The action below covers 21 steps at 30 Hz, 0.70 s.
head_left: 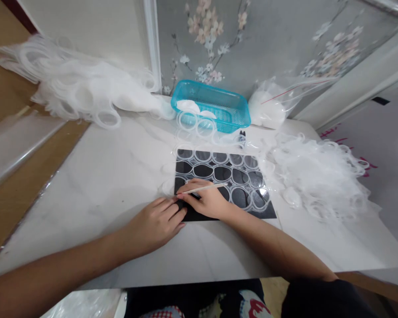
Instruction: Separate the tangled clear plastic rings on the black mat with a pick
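A black mat point(199, 215) lies on the table under a clear plastic sheet point(240, 198) patterned with rows of white-rimmed ovals and circles. My right hand point(207, 201) is over the sheet's lower left part, fingers closed around a thin pale stick point(205, 188) that slants up to the right. At the mat's left edge is my left hand point(161, 221), its fingers curled and their tips close to my right fingertips. What the left fingers hold, if anything, is hidden. A few white oval pieces point(167, 187) lie just beyond that hand.
Behind the mat stands a blue plastic basket point(243, 117) with white pieces in it. Heaped ring-patterned clear sheets lie at the left point(86, 88) and right point(321, 176). A clear zip bag point(268, 106) of white material leans on the wall. Small dark clippers point(242, 138) lie near the basket.
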Each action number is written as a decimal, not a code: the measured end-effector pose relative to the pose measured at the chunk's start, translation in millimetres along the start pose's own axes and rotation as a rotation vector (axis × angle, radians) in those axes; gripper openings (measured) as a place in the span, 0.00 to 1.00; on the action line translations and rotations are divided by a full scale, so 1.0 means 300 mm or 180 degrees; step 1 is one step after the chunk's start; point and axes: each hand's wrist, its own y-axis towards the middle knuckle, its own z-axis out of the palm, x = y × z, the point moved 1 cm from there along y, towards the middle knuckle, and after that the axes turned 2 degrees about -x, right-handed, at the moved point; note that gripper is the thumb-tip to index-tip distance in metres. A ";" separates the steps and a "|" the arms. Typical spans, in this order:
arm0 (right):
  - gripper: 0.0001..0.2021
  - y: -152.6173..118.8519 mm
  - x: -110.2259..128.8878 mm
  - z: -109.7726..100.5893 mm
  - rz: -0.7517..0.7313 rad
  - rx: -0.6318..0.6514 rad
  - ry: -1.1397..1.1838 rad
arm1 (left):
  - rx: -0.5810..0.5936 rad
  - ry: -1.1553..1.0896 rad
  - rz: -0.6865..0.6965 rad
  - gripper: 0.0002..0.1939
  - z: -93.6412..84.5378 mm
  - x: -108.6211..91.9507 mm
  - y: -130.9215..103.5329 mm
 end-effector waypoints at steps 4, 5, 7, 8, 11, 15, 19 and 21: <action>0.08 -0.001 -0.001 0.002 -0.0021 -0.0046 0.0040 | -0.0008 -0.0018 -0.0020 0.12 0.004 0.001 -0.002; 0.08 -0.001 -0.001 0.002 -0.0019 -0.0049 0.0050 | -0.0016 -0.0013 -0.0015 0.12 0.005 0.001 -0.003; 0.07 -0.001 -0.001 0.002 -0.0014 -0.0054 0.0068 | -0.0012 -0.0006 0.0004 0.13 0.007 0.002 -0.004; 0.07 -0.001 0.000 0.002 -0.0006 -0.0053 0.0077 | -0.0005 -0.0013 0.0009 0.13 0.007 0.002 -0.004; 0.07 0.000 0.001 0.002 0.0006 -0.0061 0.0086 | 0.0027 -0.0061 -0.0011 0.12 0.006 0.003 -0.003; 0.07 0.000 0.000 0.001 -0.0030 -0.0103 0.0091 | 0.0026 -0.0156 -0.0078 0.11 0.005 0.005 -0.003; 0.08 -0.001 -0.001 0.001 -0.0037 -0.0073 0.0069 | -0.0025 -0.0242 -0.0092 0.10 0.008 0.007 -0.004; 0.08 0.001 -0.001 0.000 -0.0052 -0.0066 0.0078 | -0.0058 -0.0244 -0.0085 0.10 0.010 0.007 -0.005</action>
